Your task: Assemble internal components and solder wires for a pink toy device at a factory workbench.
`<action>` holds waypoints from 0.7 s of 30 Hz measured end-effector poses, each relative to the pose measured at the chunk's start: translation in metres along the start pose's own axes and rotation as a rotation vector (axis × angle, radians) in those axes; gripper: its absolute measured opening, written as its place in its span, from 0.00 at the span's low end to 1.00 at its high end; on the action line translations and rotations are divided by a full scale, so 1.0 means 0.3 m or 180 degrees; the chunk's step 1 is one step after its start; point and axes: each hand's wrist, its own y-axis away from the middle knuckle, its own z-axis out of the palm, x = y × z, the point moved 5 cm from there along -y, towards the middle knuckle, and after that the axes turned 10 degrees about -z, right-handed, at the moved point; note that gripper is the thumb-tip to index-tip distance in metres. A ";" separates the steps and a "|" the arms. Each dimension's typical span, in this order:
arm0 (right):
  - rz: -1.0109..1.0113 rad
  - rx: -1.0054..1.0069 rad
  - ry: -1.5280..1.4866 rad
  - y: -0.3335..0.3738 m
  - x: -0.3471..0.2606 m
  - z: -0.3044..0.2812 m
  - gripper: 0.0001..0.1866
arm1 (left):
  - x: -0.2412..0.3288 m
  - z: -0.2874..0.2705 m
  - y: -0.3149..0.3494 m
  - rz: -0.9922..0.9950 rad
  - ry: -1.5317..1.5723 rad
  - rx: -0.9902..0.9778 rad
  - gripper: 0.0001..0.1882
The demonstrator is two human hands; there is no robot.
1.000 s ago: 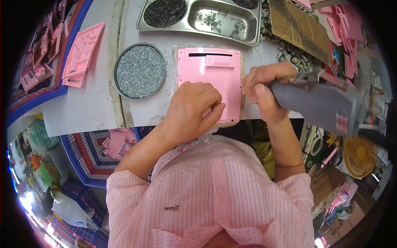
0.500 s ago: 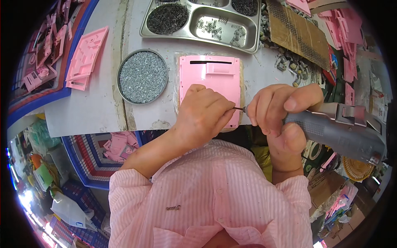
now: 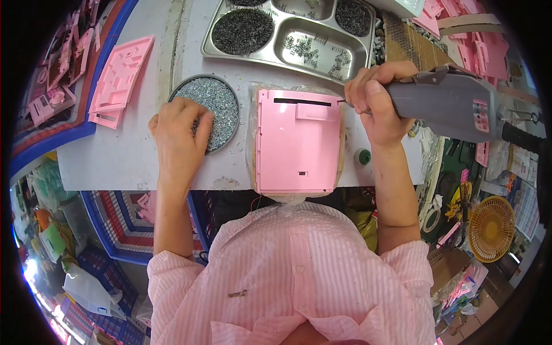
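A pink plastic panel with a slot near its top lies flat on the white table, right in front of me. My left hand reaches into a round dish of small silver screws, fingertips among the screws. My right hand grips a grey electric screwdriver, whose thin bit points at the panel's top right corner.
A steel compartment tray with dark and silver screws stands behind the panel. More pink plastic parts lie at the left, others in a heap at the top right. A small green object sits beside the panel. Blue crates are below the table edge.
My left hand left the panel and went left into the screw dish. My right hand carried the screwdriver up to the panel's top right corner.
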 end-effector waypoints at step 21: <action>0.0516 -0.0436 -0.1471 -0.020 -0.172 0.296 0.15 | 0.233 0.033 0.089 0.0716 0.1767 -0.0402 0.06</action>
